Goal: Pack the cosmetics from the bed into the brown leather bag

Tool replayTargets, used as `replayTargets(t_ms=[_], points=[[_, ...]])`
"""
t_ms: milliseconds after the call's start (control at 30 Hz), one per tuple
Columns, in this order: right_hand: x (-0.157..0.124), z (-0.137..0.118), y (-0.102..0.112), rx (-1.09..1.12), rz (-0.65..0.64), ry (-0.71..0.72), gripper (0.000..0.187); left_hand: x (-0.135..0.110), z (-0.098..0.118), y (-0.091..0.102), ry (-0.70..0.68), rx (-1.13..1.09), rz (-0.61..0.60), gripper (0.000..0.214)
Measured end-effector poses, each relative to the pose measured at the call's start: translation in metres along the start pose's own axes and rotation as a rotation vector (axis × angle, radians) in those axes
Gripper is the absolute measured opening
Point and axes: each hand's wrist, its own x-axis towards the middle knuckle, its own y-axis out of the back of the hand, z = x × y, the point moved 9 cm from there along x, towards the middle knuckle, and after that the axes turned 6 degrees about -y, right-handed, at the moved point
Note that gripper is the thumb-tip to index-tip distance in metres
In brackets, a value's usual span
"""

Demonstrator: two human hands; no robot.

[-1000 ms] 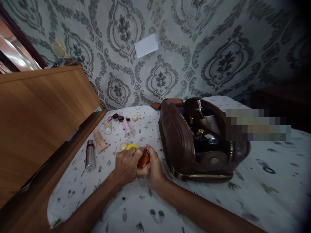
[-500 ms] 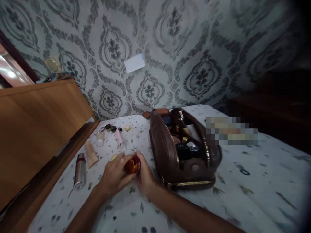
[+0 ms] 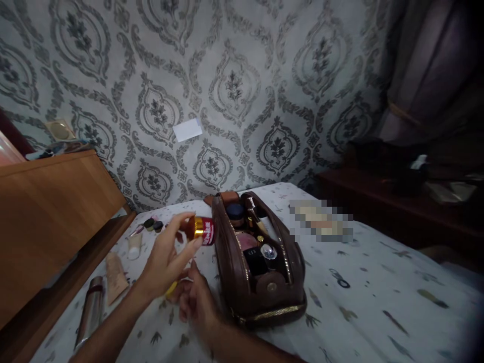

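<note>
My left hand [image 3: 166,259] grips a small red cosmetic jar [image 3: 207,232] with a gold band between thumb and fingers. It is tilted on its side, raised beside the open brown leather toiletry bag [image 3: 264,307]. Below it, my right hand [image 3: 202,302] has its index finger up and the other fingers loosely curled and apart, with nothing visibly held. A yellow round item [image 3: 171,290] shows just past those fingertips; whether they touch it I cannot tell. Inside the bag are a black box [image 3: 254,260], a clear faceted cap [image 3: 268,252] and a dark blue-lidded jar [image 3: 236,213].
On the patterned bedsheet [image 3: 363,312], left, lie a metallic bottle [image 3: 89,307], a beige tube [image 3: 115,275], a white-capped tube [image 3: 134,246] and small dark jars [image 3: 153,225]. A wooden panel [image 3: 53,201] borders the left. A blurred-out item [image 3: 320,220] lies right of the bag.
My hands have come apart. The left has lifted the red jar toward the bag, while the right has let go of it and dropped lower. The view has turned right.
</note>
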Motion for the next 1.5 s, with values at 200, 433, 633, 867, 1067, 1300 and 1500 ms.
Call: replayTargets(t_ms=[200, 433, 633, 867, 1067, 1300, 1500], points=[[0.002, 0.001, 0.003, -0.016, 0.039, -0.026, 0.062, 0.073, 0.034, -0.037, -0.166, 0.145, -0.18, 0.036], [0.008, 0.003, 0.007, -0.055, 0.058, -0.02, 0.06, 0.109, 0.033, -0.067, -0.11, 0.226, -0.382, 0.036], [0.005, -0.001, 0.003, -0.04, 0.01, 0.018, 0.065, 0.121, 0.016, -0.088, 0.004, 0.13, -0.539, 0.033], [0.003, -0.002, 0.002, -0.041, 0.005, 0.016, 0.061, 0.12, 0.001, -0.096, 0.114, -0.097, -0.596, 0.036], [0.004, -0.001, 0.001, -0.06, 0.008, 0.001, 0.062, 0.122, -0.007, -0.095, 0.135, 0.036, -0.653, 0.04], [0.002, -0.004, 0.0, -0.083, -0.002, 0.024, 0.066, 0.114, -0.001, -0.128, 0.013, 0.616, -0.928, 0.048], [0.001, -0.005, 0.0, -0.107, 0.003, 0.017, 0.067, 0.111, 0.001, -0.151, 0.07, 0.807, -1.035, 0.049]])
